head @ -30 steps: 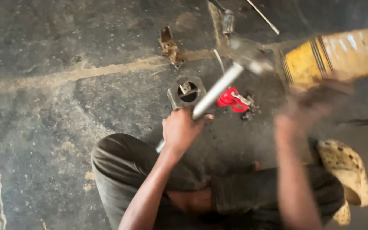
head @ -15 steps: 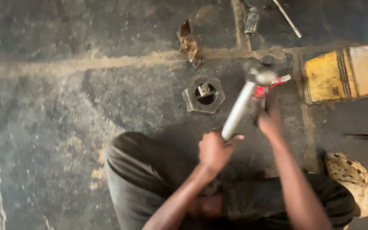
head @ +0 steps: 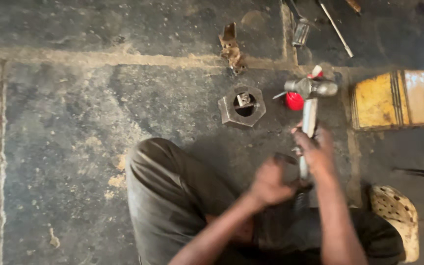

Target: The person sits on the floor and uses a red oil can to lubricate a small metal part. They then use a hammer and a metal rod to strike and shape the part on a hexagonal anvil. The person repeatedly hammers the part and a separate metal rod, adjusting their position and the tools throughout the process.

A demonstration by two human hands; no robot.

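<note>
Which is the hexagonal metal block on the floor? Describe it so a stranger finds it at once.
Start at the big yellow box at the right edge of the dark concrete floor. Move left, past the steel-headed hammer and the red part under its head. The grey hexagonal metal block lies there, alone in having six sides and a round central hole.

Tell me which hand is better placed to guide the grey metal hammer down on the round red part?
Probably the right hand: it grips the grey metal hammer high on the handle, close to the head, which sits beside the round red part. The left hand holds only the handle's lower end, farther away.
</note>
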